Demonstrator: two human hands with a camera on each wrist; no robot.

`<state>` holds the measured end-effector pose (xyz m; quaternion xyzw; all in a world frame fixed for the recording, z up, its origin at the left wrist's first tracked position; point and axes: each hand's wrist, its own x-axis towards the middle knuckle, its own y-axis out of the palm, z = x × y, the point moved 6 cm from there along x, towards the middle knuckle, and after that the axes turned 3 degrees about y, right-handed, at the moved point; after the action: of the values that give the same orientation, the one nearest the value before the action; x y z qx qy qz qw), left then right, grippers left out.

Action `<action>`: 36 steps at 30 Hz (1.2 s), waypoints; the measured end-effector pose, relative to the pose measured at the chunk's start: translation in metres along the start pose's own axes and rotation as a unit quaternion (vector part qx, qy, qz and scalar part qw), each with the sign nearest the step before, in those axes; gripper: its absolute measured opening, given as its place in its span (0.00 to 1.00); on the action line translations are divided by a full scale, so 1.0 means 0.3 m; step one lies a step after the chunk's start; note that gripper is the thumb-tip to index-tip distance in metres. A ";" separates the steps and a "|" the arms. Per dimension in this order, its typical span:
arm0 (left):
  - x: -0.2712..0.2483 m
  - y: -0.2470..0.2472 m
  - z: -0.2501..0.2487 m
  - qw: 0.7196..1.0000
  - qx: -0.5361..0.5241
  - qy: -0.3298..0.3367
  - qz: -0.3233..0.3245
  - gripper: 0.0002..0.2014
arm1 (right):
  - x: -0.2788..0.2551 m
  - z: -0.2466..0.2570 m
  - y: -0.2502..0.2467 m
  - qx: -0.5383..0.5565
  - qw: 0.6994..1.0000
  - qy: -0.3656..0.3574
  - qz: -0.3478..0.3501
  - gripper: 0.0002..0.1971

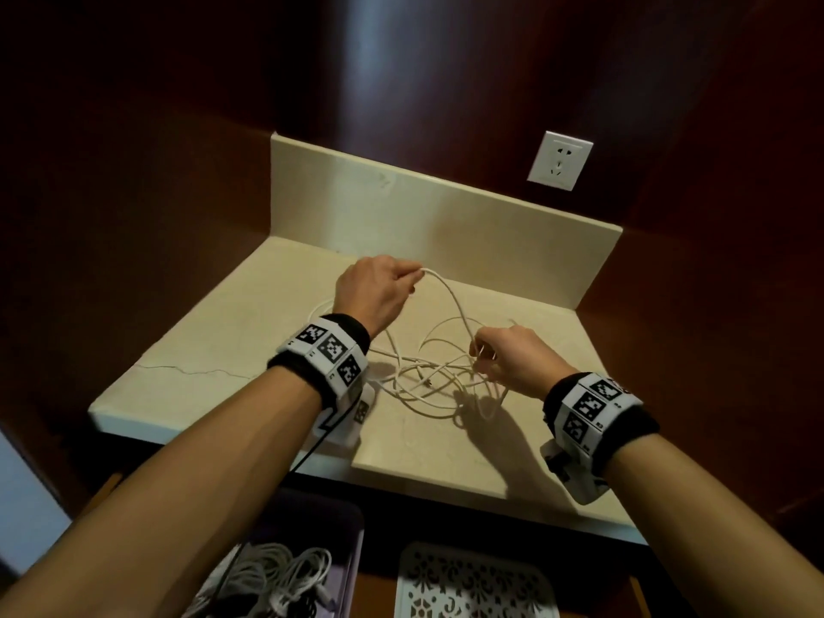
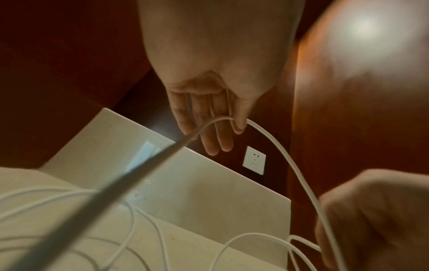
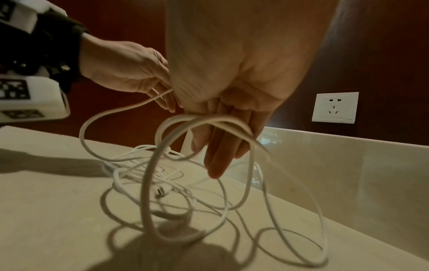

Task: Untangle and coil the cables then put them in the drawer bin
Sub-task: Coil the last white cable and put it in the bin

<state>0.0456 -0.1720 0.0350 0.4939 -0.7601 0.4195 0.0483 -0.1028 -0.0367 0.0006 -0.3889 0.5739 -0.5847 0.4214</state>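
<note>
Currently left hand [image 1: 376, 289] pinches one white cable [image 1: 450, 301] strand, right hand [image 1: 512, 359] grips loops; person should feed slack slowly, keeping the tangle [image 1: 428, 381] on the table [image 1: 223, 350].

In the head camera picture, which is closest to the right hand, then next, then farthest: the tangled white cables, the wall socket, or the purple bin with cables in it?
1. Tangled white cables: in the right hand itself, on the counter.
2. Wall socket: up on the back wall.
3. Purple bin: below the counter edge, lower left; roughly as far as the socket, too close to rank.

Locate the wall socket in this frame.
In the head view the socket sits upper right on the dark wooden wall, just above the counter's backsplash and beyond the right hand.
</note>
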 end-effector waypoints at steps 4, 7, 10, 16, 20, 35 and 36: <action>0.026 -0.070 0.069 0.998 -0.028 -0.043 -0.034 0.12 | -0.008 -0.047 0.030 0.024 0.999 0.013 0.022 0.06; 0.024 -0.077 0.060 0.998 -0.043 -0.035 -0.019 0.11 | 0.005 -0.010 0.027 0.129 0.992 0.014 0.012 0.13; 0.019 -0.083 0.050 0.998 -0.044 -0.033 -0.021 0.11 | 0.011 0.063 0.044 0.183 0.982 -0.007 0.052 0.22; 0.010 -0.128 0.111 0.995 0.044 -0.094 -0.007 0.12 | 0.022 0.063 0.070 0.027 0.997 -0.031 0.072 0.14; -0.025 -0.062 0.036 0.992 0.114 -0.004 0.056 0.30 | 0.034 0.071 0.022 0.092 0.994 -0.056 -0.027 0.11; -0.044 0.018 0.050 0.992 0.035 0.003 0.121 0.13 | -0.002 0.031 0.056 0.037 0.999 -0.002 -0.004 0.10; -0.034 -0.013 0.069 0.996 0.018 -0.012 0.085 0.13 | -0.004 0.000 0.072 0.022 1.000 0.014 0.012 0.10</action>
<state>0.0610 -0.1795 0.0191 0.4333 -0.7919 0.4303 -0.0055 -0.1013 -0.0354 -0.0208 -0.3640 0.5714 -0.5975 0.4289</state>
